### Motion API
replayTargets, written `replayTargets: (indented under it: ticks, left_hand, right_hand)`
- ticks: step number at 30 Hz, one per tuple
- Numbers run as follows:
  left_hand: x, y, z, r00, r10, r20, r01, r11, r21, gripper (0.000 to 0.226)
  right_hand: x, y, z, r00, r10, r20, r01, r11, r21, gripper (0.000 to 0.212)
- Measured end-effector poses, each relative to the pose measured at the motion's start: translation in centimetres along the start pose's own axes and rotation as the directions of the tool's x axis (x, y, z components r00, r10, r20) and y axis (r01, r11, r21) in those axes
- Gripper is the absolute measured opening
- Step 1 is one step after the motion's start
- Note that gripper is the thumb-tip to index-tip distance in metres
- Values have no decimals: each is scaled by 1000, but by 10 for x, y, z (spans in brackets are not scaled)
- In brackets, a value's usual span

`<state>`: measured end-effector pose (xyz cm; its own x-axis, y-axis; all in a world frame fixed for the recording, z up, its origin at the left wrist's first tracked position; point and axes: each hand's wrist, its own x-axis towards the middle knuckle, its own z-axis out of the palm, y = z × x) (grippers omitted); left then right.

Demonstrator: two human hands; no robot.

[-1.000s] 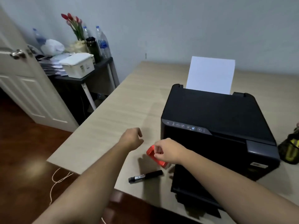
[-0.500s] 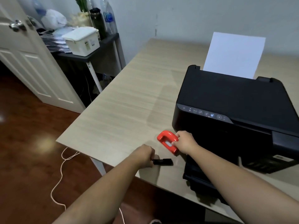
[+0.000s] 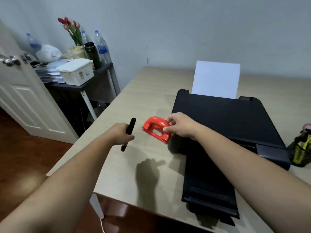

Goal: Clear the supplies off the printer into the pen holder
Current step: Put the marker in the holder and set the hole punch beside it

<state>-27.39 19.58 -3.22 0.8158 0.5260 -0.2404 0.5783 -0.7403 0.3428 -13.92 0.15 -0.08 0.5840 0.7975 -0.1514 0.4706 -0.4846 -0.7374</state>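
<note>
Landmark: printer (image 3: 225, 125). Left of it, your left hand (image 3: 120, 134) is closed around a black marker (image 3: 128, 134), held clear of the counter (image 3: 117, 105). Just left of the printer's front corner, your right hand (image 3: 180, 126) pinches a red hole punch (image 3: 155, 129) by its end, also lifted. Carry both across the printer to the pen holder (image 3: 300, 148) at its right; drop the marker in end-first and keep the punch level, since it likely handles heavy for a fingertip pinch. The holder is cut off at the frame edge, so its free room and whether the punch fits cannot be judged. The marker's cap end is not clear.
</note>
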Motion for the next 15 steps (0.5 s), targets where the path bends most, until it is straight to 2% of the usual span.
replayTargets:
  ticks: [4,7,11,15]
  left_hand:
    - [19,55,-34,984,105,-142,-120,987,-103,13]
    - [33,119,-42,943,240,-230,-275,952,-134,23]
    - [41,223,-29,857,457,-238,-495,859,-131,34]
    - [32,313,-1,800,573,-178,-599,777,-192,32]
  right_hand:
    - [-15,8,-60,988,7,-155,9,995,104,10]
    - [-36,38,-107,959,92,-267,-46,984,174,15]
    - [-84,94,-167,896,211,-390,-121,963,243,22]
    - [-143,140,-211,836,318,-447,-181,929,321,24]
